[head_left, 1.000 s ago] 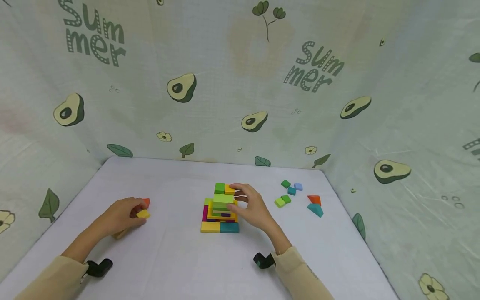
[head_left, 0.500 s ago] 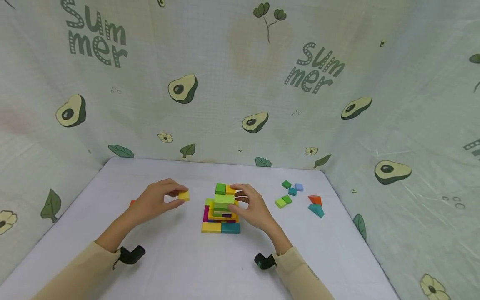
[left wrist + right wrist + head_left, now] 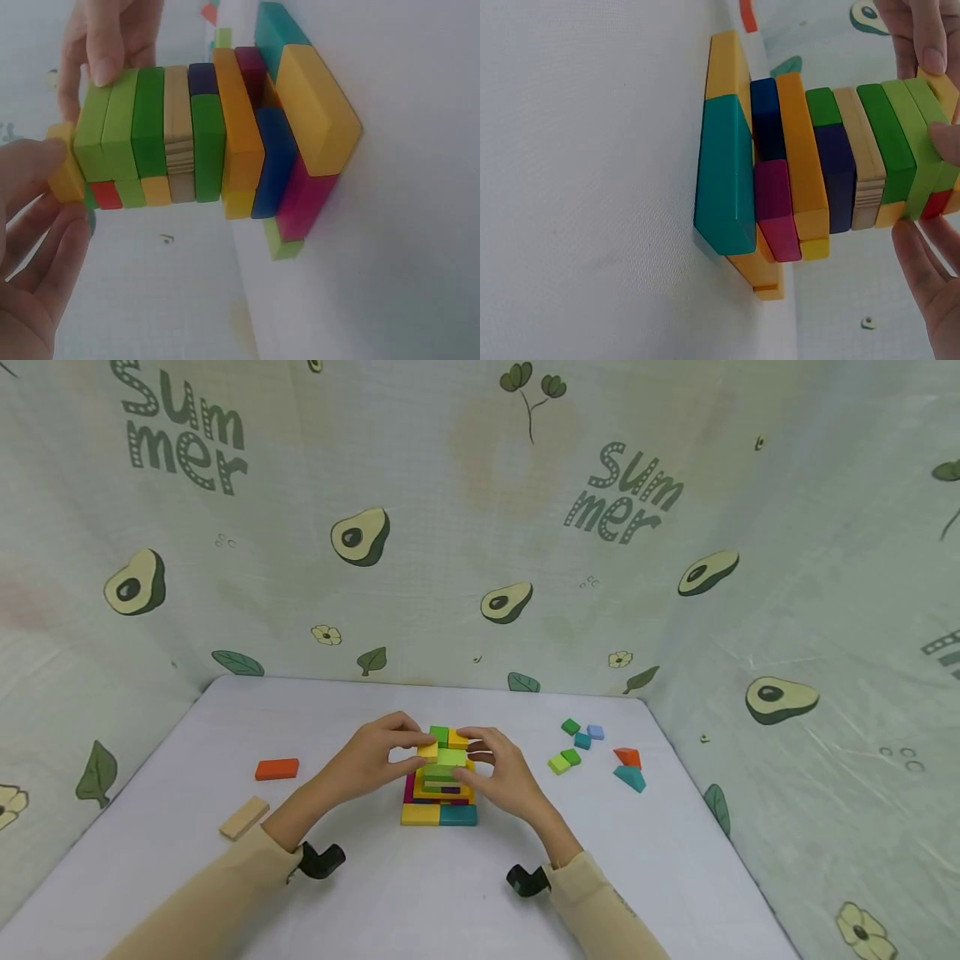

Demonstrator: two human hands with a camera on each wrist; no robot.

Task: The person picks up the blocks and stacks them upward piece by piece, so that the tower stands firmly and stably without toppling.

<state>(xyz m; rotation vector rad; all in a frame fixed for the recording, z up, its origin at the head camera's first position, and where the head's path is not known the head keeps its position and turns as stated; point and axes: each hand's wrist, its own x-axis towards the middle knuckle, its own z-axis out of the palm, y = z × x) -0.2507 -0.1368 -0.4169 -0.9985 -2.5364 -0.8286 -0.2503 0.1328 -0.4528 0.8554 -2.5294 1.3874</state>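
Observation:
A stack of coloured flat blocks (image 3: 438,793) stands mid-table on a yellow and a teal block. My left hand (image 3: 415,748) pinches a small yellow block (image 3: 427,749) between thumb and fingers against the top left of the stack. The left wrist view shows that yellow block (image 3: 66,176) touching the light green top layers. My right hand (image 3: 474,748) curls round the top of the stack from the right. Its thumb (image 3: 949,142) lies on the green blocks (image 3: 915,142), with the fingers (image 3: 930,277) on the other side.
An orange block (image 3: 277,769) and a pale wooden plank (image 3: 243,817) lie left of the stack. To the right are several small green and blue blocks (image 3: 576,745), an orange wedge (image 3: 628,757) and a teal wedge (image 3: 632,777). Avocado-print cloth walls enclose the white table (image 3: 420,893).
My left hand lifted the yellow block from the table's left side and carried it right to the top of the stack. My right hand stayed on the stack.

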